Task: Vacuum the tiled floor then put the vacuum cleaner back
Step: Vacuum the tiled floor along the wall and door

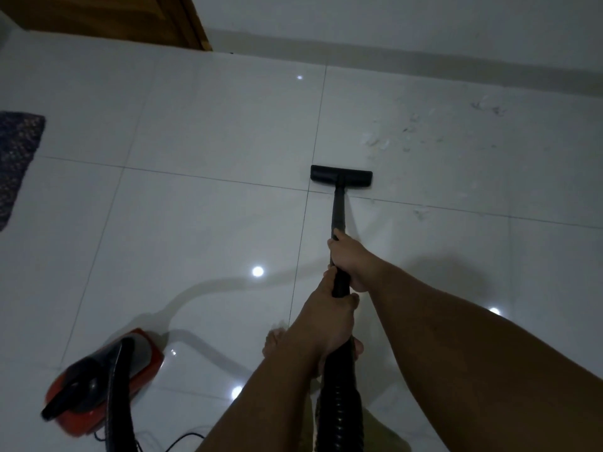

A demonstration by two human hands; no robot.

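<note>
Both hands (339, 288) grip the wand (338, 207) (nozzle (341, 177) flat), open tiles (195, 223) leftward.

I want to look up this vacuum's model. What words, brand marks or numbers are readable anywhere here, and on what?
None can be read.
Red and black canister vacuum cleaner: no label visible in this dim, blurred view.
Black floor nozzle and black wand: no markings visible.
</note>
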